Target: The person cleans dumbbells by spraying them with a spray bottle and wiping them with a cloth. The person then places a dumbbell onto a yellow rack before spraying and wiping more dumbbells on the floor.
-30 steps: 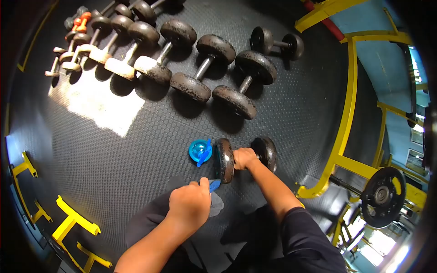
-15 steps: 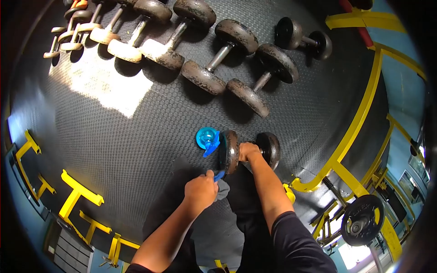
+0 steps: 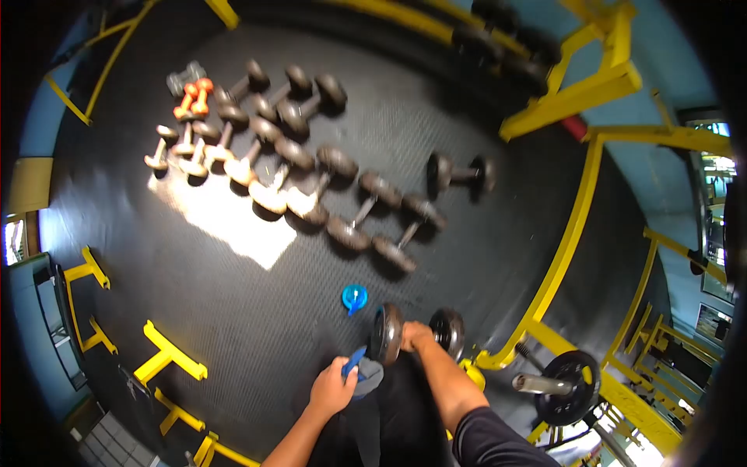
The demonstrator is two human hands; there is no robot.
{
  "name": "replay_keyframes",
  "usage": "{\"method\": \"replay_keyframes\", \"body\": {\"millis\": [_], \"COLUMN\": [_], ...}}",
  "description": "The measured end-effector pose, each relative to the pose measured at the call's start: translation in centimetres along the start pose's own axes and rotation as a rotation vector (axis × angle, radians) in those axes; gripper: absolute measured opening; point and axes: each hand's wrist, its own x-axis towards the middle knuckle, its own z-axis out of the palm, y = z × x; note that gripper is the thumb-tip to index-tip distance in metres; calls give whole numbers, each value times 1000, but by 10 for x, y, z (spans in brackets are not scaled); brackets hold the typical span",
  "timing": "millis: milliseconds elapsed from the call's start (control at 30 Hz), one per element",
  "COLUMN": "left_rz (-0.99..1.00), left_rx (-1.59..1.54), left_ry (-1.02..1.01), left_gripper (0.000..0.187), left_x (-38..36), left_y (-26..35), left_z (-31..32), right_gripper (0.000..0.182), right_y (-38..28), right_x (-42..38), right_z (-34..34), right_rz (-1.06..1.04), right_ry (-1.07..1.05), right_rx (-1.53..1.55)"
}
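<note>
My right hand (image 3: 416, 336) is wrapped round the handle of a dark, worn dumbbell (image 3: 387, 333), between its two round heads. The dumbbell is held close in front of my legs. My left hand (image 3: 333, 387) is closed on a grey cloth (image 3: 369, 378) and a slim blue object (image 3: 354, 361), just left of the dumbbell's near head. What kind of thing the blue object is, I cannot tell. On the floor beyond the dumbbell stands a translucent blue spray bottle (image 3: 355, 296) with a darker blue trigger.
Rows of dumbbells (image 3: 338, 162) lie on the black rubber floor (image 3: 257, 319) ahead, with one (image 3: 462, 173) apart at the right. Yellow steel frames (image 3: 576, 226) run along the right, one with a weight plate (image 3: 572, 387). More yellow stands (image 3: 171, 352) are at the left.
My view has risen and tilted forward, showing more floor and dumbbells. The dumbbell in my right hand has come up and towards me, away from the spray bottle. The left hand keeps its cloth.
</note>
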Motion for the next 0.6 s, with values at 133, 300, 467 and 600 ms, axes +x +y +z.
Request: {"method": "replay_keyframes", "body": {"millis": [133,300,467,600], "left_rz": [13,17,78,-36], "left_rx": [-49,-111,-245,-205], "left_ry": [116,249,475,392], "left_gripper": [37,34,34,47], "left_x": [-51,-88,-76,-42], "left_y": [75,134,81,96], "left_z": [-67,-149,-220,-296], "right_gripper": [39,35,36,38], "right_y": [0,-32,-56,-98], "right_x": [-71,-202,-265,-347], "right_z": [-33,-135,-219,-308], "right_rz": [-178,-89,-189,55], "right_ry": [-28,50,62,202], "right_rx": [-19,1,-161,-187]}}
